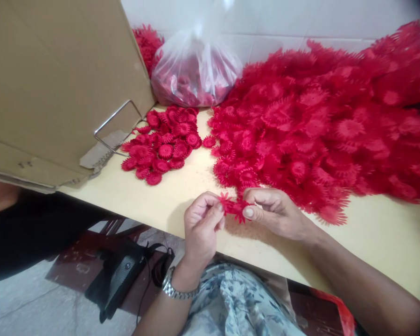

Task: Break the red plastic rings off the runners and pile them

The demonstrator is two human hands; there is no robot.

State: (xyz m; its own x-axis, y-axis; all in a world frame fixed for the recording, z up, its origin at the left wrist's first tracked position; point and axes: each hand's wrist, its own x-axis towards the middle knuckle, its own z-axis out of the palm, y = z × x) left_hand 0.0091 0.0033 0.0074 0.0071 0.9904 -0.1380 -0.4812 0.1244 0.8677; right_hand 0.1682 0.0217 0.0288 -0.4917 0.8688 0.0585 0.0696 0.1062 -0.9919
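Note:
Over the table's front edge, my left hand (pixel 202 223) pinches a small red fabric flower (pixel 225 201) between thumb and fingers. My right hand (pixel 276 212) is closed on another red fabric flower (pixel 240 210) right beside it. The two red pieces touch or overlap; whether they are joined I cannot tell. Just behind my hands lies a large heap of red flower pieces (pixel 301 121), spreading to the right. A smaller pile of compact, round red pieces (pixel 165 150) sits to the left, with a single piece (pixel 209 141) between the two.
A tall cardboard box (pixel 56 84) stands at the left, with a bent metal wire handle (pixel 114 119) near its lower corner. A clear plastic bag (pixel 196 70) of red pieces rests against the wall. Below the pale table (pixel 154 205), a black bag (pixel 117 275) lies on a dark red seat.

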